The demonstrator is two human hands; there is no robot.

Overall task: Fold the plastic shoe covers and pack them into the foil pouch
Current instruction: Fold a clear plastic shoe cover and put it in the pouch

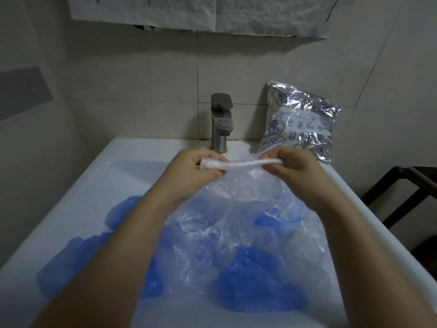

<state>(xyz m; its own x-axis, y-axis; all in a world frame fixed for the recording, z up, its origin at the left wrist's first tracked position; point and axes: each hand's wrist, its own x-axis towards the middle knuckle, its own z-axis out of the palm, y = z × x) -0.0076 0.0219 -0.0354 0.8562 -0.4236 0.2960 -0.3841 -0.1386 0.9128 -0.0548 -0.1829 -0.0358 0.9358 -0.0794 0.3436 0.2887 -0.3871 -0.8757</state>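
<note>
A clear shoe cover point(241, 165), rolled into a narrow strip along its upper edge, is held stretched between 2 hands above a white sink point(123, 157). The strip's left end is pinched by the left hand point(192, 171), fingers curled round it, and its right end is pinched by the right hand point(292, 168) in the same closed grip. Below the rolled edge the rest of the cover hangs loose towards the basin.

The basin is filled with a heap of shoe covers point(248, 252), some blue and some clear, crumpled together beneath both forearms. A foil pouch point(300, 119), silver with blue printed drawings, is stood at the back right corner of the sink, leaned against the tiled wall point(146, 74). A metal tap point(221, 121) is seen just left of the pouch, behind the hands. Printed paper sheets point(201, 13) are hung on the wall above.
</note>
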